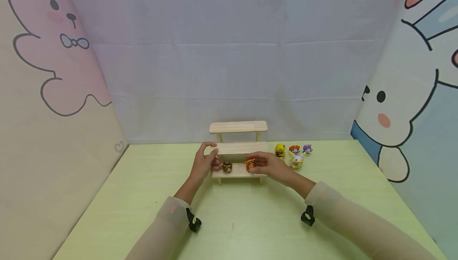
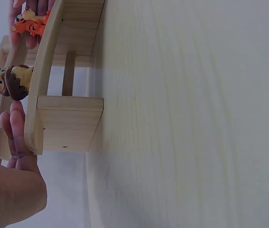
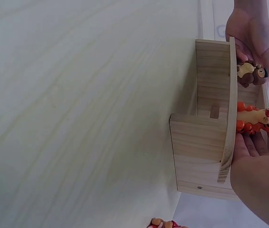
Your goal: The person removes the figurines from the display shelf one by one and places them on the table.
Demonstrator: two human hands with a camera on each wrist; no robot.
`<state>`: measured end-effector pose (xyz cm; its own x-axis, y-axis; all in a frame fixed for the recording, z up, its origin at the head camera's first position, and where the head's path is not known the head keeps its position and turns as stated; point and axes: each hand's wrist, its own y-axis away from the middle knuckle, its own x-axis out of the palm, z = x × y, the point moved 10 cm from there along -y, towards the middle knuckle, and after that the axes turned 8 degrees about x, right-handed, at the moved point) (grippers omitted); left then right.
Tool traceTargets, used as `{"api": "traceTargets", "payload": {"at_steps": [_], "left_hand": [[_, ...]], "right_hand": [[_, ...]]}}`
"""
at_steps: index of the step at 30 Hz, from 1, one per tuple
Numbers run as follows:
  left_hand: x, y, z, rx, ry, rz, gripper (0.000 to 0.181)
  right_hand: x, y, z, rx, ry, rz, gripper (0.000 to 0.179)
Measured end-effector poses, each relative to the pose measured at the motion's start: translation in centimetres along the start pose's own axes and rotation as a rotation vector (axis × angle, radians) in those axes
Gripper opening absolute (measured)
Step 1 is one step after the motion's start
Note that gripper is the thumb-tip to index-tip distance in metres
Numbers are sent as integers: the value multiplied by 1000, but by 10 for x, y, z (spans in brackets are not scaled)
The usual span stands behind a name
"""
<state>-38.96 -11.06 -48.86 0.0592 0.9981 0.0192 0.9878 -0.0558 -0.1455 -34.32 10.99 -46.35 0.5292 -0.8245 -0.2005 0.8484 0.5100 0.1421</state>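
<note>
A three-tier wooden stand [image 1: 240, 147] stands at the far middle of the table. On its lowest tier sits a brown owl figurine [image 1: 227, 167], facing forward. My left hand [image 1: 204, 164] holds the stand's left end, with thumb and index finger at the middle tier's edge. Other left fingers [image 2: 18, 126] lie beside the owl, close to its base. My right hand [image 1: 273, 167] grips an orange tiger figurine [image 3: 255, 119] from the side. The tiger is upright on the lowest tier, to the right of the owl, its feet at the board.
Right of the stand are a yellow figurine [image 1: 280, 150], a red-haired one [image 1: 294, 149], a purple one [image 1: 307, 149] and a white-and-yellow one [image 1: 296, 160]. A pale curtain [image 1: 229, 73] hangs behind the table [image 1: 229, 220]. Cartoon-printed panels flank both sides.
</note>
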Motion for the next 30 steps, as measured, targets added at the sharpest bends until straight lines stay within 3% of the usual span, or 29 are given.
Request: {"api": "traceTargets", "payload": {"at_steps": [20, 30], "left_hand": [[0, 4, -9, 9, 13, 4, 27], [-1, 5, -9, 9, 11, 0, 27]], "right_hand": [[0, 2, 1, -6, 79, -157, 40], [-2, 8, 2, 21, 67, -165, 43]]}}
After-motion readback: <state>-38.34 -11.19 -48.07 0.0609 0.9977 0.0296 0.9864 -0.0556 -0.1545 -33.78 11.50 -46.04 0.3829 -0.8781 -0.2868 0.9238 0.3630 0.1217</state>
